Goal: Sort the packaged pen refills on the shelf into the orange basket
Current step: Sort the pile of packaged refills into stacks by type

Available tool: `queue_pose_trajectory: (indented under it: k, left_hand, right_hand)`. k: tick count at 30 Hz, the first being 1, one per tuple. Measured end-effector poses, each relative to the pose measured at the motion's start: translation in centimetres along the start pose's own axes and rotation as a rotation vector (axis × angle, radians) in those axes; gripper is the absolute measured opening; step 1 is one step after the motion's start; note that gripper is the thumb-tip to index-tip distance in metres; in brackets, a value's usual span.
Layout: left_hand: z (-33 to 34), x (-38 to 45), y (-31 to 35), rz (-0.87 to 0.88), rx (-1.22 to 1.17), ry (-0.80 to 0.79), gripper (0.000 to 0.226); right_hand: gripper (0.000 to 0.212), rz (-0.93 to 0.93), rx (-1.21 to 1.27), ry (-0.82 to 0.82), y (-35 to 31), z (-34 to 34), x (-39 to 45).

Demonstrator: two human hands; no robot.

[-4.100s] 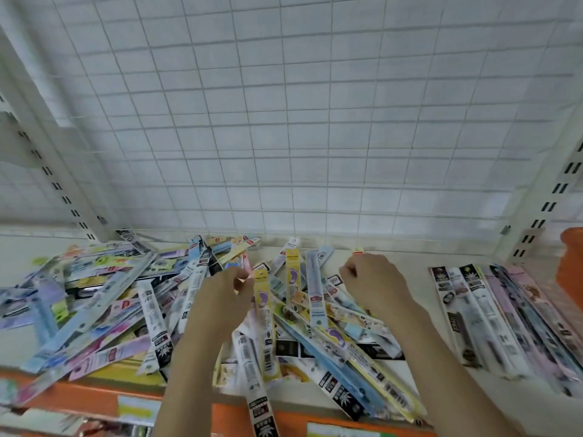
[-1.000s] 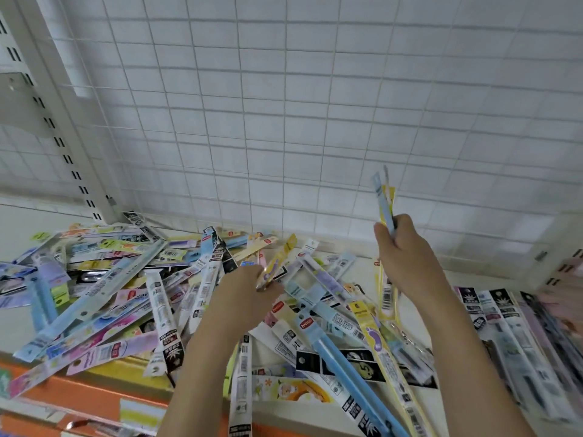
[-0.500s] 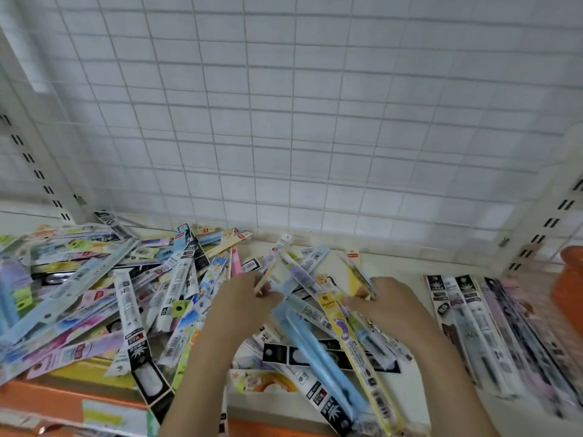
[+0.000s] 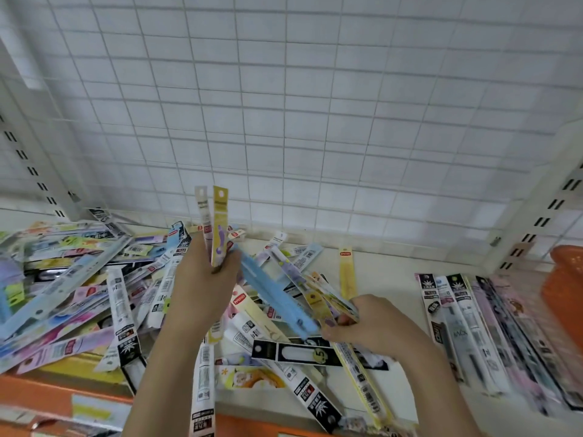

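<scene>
A loose heap of packaged pen refills [image 4: 79, 288] covers the left and middle of the white shelf [image 4: 391, 294]. My left hand [image 4: 202, 285] is raised above the heap and grips two refill packs [image 4: 216, 222], one yellow and one white, standing upright. My right hand [image 4: 375, 326] is low over the shelf and pinches a bundle of yellow and blue packs [image 4: 315, 298] that fan up to the left. The orange basket [image 4: 564, 291] shows only partly at the right edge.
A neat row of dark and pink refill packs [image 4: 492, 335] lies on the shelf beside the basket. A white wire grid panel [image 4: 299, 115] backs the shelf, with slotted uprights [image 4: 542, 222] at both sides. An orange price strip [image 4: 56, 402] runs along the front edge.
My left hand has risen from the heap with two packs held upright. My right hand has shifted right and lower, still holding its bundle. The view has tilted slightly.
</scene>
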State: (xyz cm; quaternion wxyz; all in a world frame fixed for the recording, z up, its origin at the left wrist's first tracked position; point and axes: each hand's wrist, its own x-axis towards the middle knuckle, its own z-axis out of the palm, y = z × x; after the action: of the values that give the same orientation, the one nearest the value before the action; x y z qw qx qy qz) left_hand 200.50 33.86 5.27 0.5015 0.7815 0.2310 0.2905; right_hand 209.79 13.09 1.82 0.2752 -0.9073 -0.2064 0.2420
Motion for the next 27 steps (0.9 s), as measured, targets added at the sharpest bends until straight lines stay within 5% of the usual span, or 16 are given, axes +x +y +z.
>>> queue_pose_trajectory:
  k: [4,9,20,27]
  left_hand:
    - [-0.3,-0.3,0.2,0.02,0.042,-0.038,0.011]
    - [-0.3,-0.1,-0.2,0.0,-0.038,0.003,0.039]
    - [-0.9,0.9,-0.1,0.008,-0.191,0.135,0.029]
    - [-1.8,0.8,-0.6,0.042,-0.155,0.095,0.03]
  right_hand:
    - [0.027,0.0,0.007,0.011,-0.2,-0.1,-0.2]
    - [0.031,-0.014,0.03,0.149,-0.3,-0.6,-0.3]
    - [0.029,-0.051,-0.059,0.344,-0.6,-2.7,0.7]
    - [0.05,0.02,-0.13,0.224,-0.4,-1.0,2.0]
